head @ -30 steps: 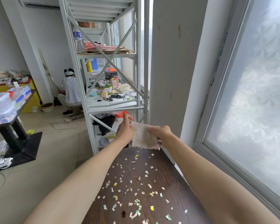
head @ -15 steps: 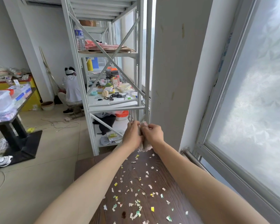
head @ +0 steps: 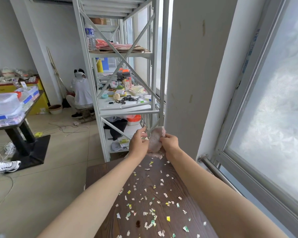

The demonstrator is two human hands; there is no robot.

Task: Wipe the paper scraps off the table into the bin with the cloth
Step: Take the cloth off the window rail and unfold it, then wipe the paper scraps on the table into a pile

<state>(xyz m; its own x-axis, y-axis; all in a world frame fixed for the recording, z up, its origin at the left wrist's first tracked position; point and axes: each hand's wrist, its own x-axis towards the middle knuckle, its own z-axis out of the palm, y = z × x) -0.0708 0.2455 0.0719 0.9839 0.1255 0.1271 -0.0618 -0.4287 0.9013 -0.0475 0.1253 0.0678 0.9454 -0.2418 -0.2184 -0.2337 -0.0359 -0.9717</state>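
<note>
With both hands, left [head: 138, 142] and right [head: 169, 143], gripping the pale pink bunched cloth [head: 155, 140] at twelve o'clock, you're readying it; next, lower it onto the dark wood-grain table [head: 100, 170].

A dark wood-grain table [head: 110, 172] stretched away from the camera beside the window wall. Small paper scraps [head: 151, 212] in white, yellow and green lay scattered directly on its top, thickest toward the near end and thinning toward the far edge. A dark spot [head: 138, 223] marked the wood among the nearer scraps. The table's left strip was bare of scraps.
</note>
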